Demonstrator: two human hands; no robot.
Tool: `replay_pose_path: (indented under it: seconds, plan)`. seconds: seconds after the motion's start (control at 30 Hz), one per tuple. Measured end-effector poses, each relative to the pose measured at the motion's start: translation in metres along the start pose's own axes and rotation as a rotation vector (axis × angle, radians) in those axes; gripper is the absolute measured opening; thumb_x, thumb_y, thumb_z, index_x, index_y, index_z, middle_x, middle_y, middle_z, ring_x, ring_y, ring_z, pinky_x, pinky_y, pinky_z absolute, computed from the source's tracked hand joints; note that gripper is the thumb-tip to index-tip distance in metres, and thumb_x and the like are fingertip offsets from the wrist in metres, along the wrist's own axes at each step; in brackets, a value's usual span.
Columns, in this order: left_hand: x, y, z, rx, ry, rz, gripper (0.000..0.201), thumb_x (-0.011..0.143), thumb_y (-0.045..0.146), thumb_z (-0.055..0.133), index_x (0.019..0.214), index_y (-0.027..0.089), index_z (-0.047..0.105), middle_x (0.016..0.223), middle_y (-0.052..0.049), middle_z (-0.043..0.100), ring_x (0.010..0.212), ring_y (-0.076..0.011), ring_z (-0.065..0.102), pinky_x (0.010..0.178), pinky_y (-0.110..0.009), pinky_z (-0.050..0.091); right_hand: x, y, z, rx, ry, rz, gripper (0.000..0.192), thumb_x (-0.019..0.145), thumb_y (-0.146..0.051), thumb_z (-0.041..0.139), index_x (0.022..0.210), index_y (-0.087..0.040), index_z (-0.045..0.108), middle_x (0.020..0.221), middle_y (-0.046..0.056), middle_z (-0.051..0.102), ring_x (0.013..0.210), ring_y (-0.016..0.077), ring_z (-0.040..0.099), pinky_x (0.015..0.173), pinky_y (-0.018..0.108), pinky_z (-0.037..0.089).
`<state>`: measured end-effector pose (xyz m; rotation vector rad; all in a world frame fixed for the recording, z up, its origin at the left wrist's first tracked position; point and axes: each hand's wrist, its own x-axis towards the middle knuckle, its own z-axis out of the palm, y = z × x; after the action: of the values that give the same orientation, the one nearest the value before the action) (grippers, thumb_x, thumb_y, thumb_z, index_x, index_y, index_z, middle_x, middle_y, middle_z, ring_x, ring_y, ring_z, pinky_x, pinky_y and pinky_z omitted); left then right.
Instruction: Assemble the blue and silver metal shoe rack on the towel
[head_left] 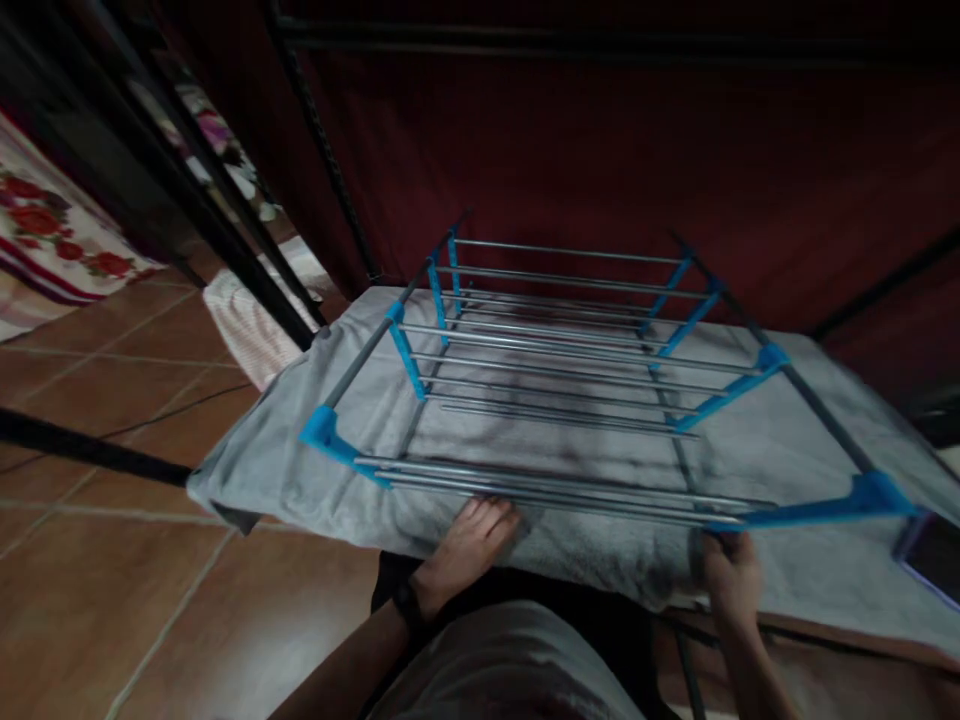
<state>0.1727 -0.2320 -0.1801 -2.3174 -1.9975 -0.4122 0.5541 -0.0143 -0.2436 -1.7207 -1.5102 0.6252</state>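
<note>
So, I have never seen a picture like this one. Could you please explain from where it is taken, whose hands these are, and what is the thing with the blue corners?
There is no machine here. The picture comes from a camera worn on a person's head, looking forward and down, so the two bare hands at the bottom are that person's own.

The thing with blue corners is a folding rack made of thin metal rods joined by blue plastic connectors. It lies on a grey towel spread over a raised surface. Below is a brown tiled floor, and behind is a dark red wall.

The left hand rests on the towel's front edge, fingers touching the nearest rods. The right hand grips the front edge near the blue corner piece; what exactly it closes on is hard to tell. A flowered cloth lies far left.
</note>
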Motion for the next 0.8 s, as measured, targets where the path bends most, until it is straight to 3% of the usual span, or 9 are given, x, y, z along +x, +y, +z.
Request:
replay_pose_path:
  seconds: [0.13,0.3,0.57,0.8]
  plan:
    - [0.008,0.012,-0.017,0.011,0.155,0.182,0.051,0.091,0.001,0.042,0.132,0.025,0.061,0.124,-0.006,0.07,0.121,-0.0184,0.061,0.111,-0.035,0.045,-0.007,-0.028,0.005,0.201,0.041,0.01,0.036,0.072,-0.046,0.058,0.096,-0.02,0.06,0.087,0.006,0.068,0.086,0.0253,0.063,0.083,0.04,0.049]
    - [0.069,0.038,-0.043,-0.009,0.303,0.308,0.052,0.09,0.002,0.044,0.135,0.022,0.059,0.122,-0.01,0.07,0.123,-0.0232,0.061,0.111,-0.039,0.044,-0.004,-0.049,0.014,0.378,0.115,-0.02,0.035,0.077,-0.039,0.057,0.107,-0.021,0.057,0.102,0.008,0.069,0.097,0.0241,0.063,0.095,0.042,0.049]
    - [0.158,0.092,-0.055,-0.061,0.125,0.252,0.042,0.097,0.017,0.046,0.139,0.017,0.054,0.135,-0.015,0.061,0.123,-0.0295,0.058,0.107,-0.047,0.046,0.002,-0.073,-0.013,0.543,0.221,-0.1,0.053,0.084,-0.037,0.059,0.134,-0.021,0.048,0.135,0.014,0.06,0.121,0.0248,0.06,0.109,0.047,0.045]
    - [0.21,0.14,-0.053,-0.121,0.035,0.253,0.036,0.099,0.018,0.044,0.133,0.012,0.054,0.121,-0.016,0.066,0.11,-0.0273,0.062,0.097,-0.041,0.048,0.012,-0.104,-0.037,0.54,0.194,-0.187,0.042,0.086,-0.036,0.06,0.125,-0.021,0.057,0.134,0.013,0.063,0.125,0.0259,0.058,0.112,0.047,0.042]
